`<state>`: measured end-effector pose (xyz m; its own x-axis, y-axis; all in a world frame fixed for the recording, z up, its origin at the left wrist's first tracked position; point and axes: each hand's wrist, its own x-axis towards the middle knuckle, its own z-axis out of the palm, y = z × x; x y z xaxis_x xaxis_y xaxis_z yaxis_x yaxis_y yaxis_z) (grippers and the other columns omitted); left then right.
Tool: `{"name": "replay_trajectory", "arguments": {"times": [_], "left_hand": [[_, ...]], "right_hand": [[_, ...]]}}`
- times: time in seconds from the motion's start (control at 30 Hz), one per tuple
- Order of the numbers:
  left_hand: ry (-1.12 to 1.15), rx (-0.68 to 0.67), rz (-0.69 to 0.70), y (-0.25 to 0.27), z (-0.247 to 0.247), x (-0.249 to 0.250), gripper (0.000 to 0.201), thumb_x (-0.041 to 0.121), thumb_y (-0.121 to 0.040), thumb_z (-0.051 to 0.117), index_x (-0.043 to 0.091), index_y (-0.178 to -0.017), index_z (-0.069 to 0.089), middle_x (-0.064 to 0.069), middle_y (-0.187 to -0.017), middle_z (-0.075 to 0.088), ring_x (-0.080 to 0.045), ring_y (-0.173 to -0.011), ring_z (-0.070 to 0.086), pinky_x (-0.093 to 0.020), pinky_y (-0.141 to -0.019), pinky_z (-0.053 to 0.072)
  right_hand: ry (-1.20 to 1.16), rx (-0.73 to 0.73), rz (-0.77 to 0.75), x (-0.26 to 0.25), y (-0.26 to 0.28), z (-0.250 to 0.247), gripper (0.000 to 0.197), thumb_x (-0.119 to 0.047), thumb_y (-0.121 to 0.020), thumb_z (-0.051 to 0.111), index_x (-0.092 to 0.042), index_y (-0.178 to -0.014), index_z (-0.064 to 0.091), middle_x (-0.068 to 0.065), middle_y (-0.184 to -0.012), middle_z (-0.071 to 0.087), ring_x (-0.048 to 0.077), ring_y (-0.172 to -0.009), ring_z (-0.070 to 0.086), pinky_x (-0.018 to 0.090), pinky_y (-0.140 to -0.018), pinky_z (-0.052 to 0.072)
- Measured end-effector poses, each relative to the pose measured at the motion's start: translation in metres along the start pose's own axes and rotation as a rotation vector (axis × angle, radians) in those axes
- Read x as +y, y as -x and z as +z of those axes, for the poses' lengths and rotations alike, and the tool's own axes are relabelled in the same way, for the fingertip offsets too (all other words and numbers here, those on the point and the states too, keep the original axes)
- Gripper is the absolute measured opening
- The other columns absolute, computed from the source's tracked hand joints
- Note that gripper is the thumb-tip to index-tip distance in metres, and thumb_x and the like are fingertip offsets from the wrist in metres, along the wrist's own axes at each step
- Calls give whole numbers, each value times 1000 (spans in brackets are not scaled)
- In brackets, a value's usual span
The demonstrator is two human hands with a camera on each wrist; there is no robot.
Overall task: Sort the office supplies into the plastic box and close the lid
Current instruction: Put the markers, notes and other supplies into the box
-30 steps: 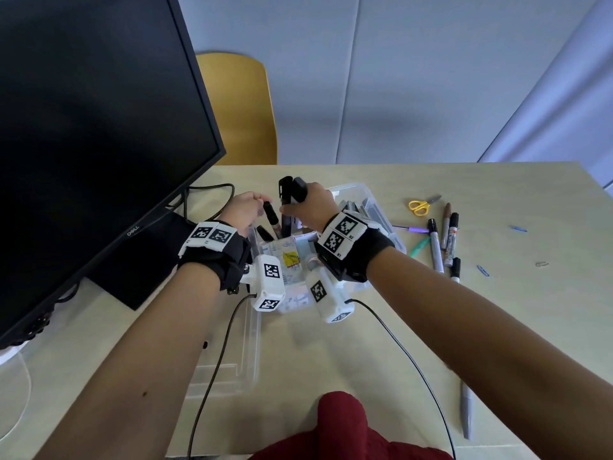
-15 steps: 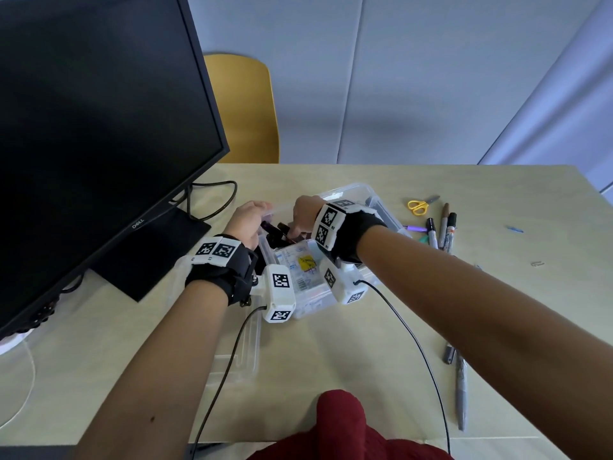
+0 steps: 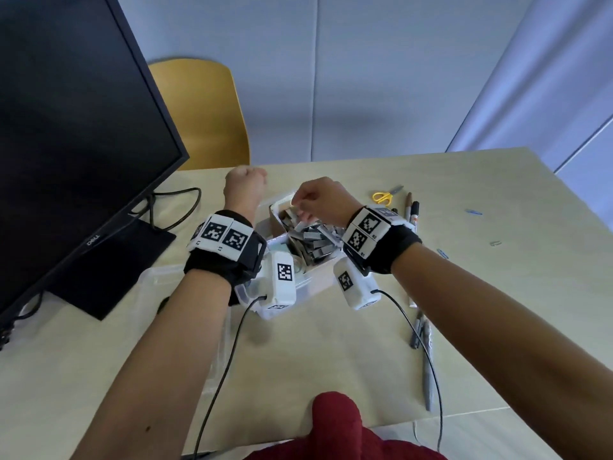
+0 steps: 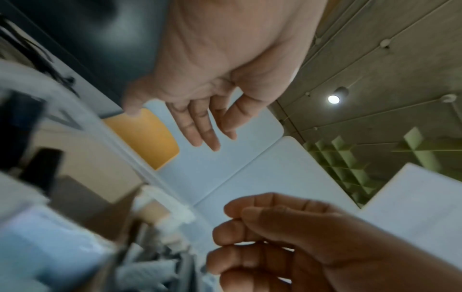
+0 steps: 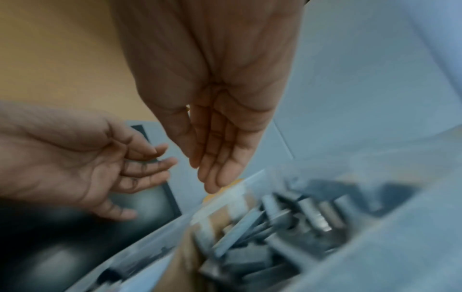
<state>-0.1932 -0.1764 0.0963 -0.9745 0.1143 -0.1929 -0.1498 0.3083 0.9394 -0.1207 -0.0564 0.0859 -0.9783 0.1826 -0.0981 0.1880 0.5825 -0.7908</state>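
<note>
The clear plastic box (image 3: 311,282) stands mid-table with a small open carton of grey staple strips (image 3: 315,242) inside. My left hand (image 3: 245,182) is raised above the box's left side; in the left wrist view its fingers (image 4: 202,128) hang relaxed and empty. My right hand (image 3: 315,200) hovers just over the carton of staples (image 5: 287,227), fingers (image 5: 217,164) straight and holding nothing. A dark marker (image 4: 41,168) shows blurred inside the box. The clear lid (image 3: 162,287) lies on the table at the front left, partly under my left arm.
Yellow scissors (image 3: 381,196) and several markers (image 3: 411,210) lie right of the box, more pens (image 3: 423,343) nearer me. Small clips (image 3: 474,212) dot the far right. A monitor (image 3: 66,144) and its base stand at the left, a yellow chair (image 3: 202,114) behind the table.
Both hands held black markers over the box, lowered them in, and have now let go and lifted away empty. The left hand rose higher.
</note>
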Motion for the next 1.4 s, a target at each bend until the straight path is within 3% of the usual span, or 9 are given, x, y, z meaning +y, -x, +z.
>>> {"name": "replay_trajectory", "arguments": {"times": [0.07, 0.27, 0.33, 0.43, 0.57, 0.83, 1.03, 1.27, 1.4], "left_hand": [[46, -63, 47, 12, 22, 14, 26, 4, -89, 43, 16, -69, 52, -4, -94, 60, -18, -89, 52, -21, -74, 38], [19, -255, 111, 47, 112, 33, 26, 8, -90, 44, 18, -67, 48, 1, -72, 56, -10, -61, 53, -5, -41, 36], [-26, -298, 95, 54, 145, 27, 27, 6, -88, 44, 17, -65, 50, -3, -69, 58, -17, -61, 57, -8, -54, 45], [-148, -334, 76, 61, 188, 9, 26, 7, -86, 45, 16, -64, 53, -21, -91, 67, -34, -87, 64, -36, -84, 53], [-345, -322, 55, 60, 231, -17, 16, 9, -90, 43, 8, -78, 53, -21, -98, 65, -34, -95, 61, -37, -83, 51], [-688, -429, -114, 64, 278, -54, 40, 13, -92, 50, -3, -127, 37, -22, -128, 48, -36, -117, 50, -38, -93, 41], [-757, -390, -161, 62, 289, -59, 45, 16, -91, 54, -5, -127, 36, -22, -132, 46, -36, -121, 48, -36, -94, 41], [-718, -232, -72, 58, 262, -52, 33, 8, -94, 42, -5, -125, 39, -21, -129, 42, -36, -115, 47, -38, -91, 38], [-834, -254, -116, 57, 248, -61, 37, 6, -89, 49, -1, -124, 39, -18, -129, 37, -38, -109, 53, -38, -82, 43]], "right_hand": [[-33, 69, 28, 19, 6, -24, 20, 3, -85, 47, -7, -84, 64, 3, -65, 62, 6, -53, 59, 12, -59, 51], [-36, 169, 213, 95, 24, -83, 22, 5, -83, 45, -7, -73, 60, 8, -62, 60, 18, -54, 56, 27, -61, 50], [33, 171, 255, 122, 27, -96, 24, 3, -82, 46, -9, -65, 59, 21, -70, 66, 25, -62, 60, 35, -70, 51], [132, 126, 368, 159, 28, -108, 17, -3, -85, 46, -5, -78, 62, 26, -88, 67, 17, -69, 64, 39, -80, 52], [187, 103, 462, 195, 23, -117, 23, -8, -85, 46, 3, -94, 64, 25, -98, 67, 36, -96, 64, 42, -89, 50], [204, 78, 602, 228, 3, -115, 30, -20, -87, 54, 0, -109, 60, 18, -113, 62, 34, -107, 56, 31, -77, 42], [171, 57, 666, 242, -12, -112, 32, -17, -87, 53, -12, -61, 36, 9, -74, 50, 26, -78, 49, 28, -62, 36], [54, 64, 733, 240, -11, -117, 30, -18, -80, 60, -11, -59, 41, 2, -59, 43, 18, -56, 45, 23, -43, 29], [-56, 143, 749, 231, -18, -117, 23, -26, -83, 54, -3, -79, 53, 11, -78, 59, 28, -75, 58, 28, -64, 50]]}}
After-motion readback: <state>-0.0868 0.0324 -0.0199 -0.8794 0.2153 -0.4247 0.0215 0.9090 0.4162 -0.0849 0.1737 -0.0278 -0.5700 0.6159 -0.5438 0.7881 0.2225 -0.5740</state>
